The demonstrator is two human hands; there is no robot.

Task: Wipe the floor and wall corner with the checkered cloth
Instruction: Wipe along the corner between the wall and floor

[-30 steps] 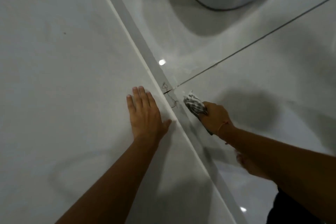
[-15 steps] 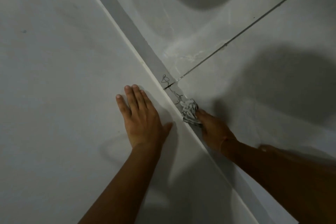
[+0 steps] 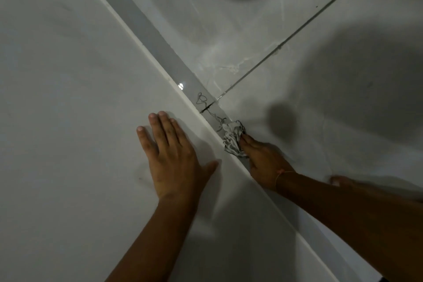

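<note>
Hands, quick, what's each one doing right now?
Left hand: open, flat against the wall, holding nothing.
Right hand: closed on the checkered cloth, pressing it into the corner.

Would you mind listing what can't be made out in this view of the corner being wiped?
- Cloth: bunched up, and the right hand covers its near end, so its full size and check pattern are unclear.
- Dark squiggles on the strip by the floor joint: too small to tell whether hair, thread or marks.
- Left hand: flat on the wall; its palm side is hidden.
- Dim shape behind the right forearm: too dark to identify.
</note>
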